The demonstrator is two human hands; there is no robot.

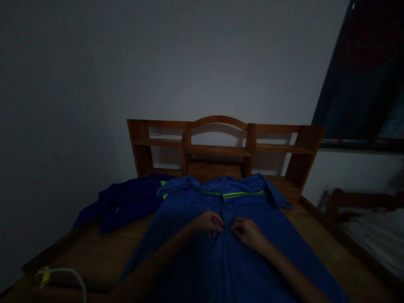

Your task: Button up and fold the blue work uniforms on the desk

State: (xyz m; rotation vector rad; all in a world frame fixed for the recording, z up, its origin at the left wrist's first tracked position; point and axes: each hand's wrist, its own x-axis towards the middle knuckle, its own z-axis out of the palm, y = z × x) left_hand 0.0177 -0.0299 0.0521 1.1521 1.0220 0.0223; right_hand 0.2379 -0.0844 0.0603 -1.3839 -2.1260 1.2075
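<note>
A long blue work garment [189, 206] with a yellow-green stripe across its chest lies spread out in front of me, collar end away from me. Along its front opening, my left hand [208, 222] pinches the cloth edge with thumb and fingers. Just across the opening, my right hand [248, 232] has its fingers curled together on the other front edge. The dim light hides whether a button or other fastener is between the fingertips. A darker blue garment [132, 198] lies crumpled to the left, partly under the spread one.
The garments lie on a wooden bed surface [116, 248]. Behind them stands a wooden headboard shelf [217, 149] against a pale wall. A white cord [67, 269] with a yellow tag is at the lower left. Another bed frame [362, 200] is on the right, below a dark window.
</note>
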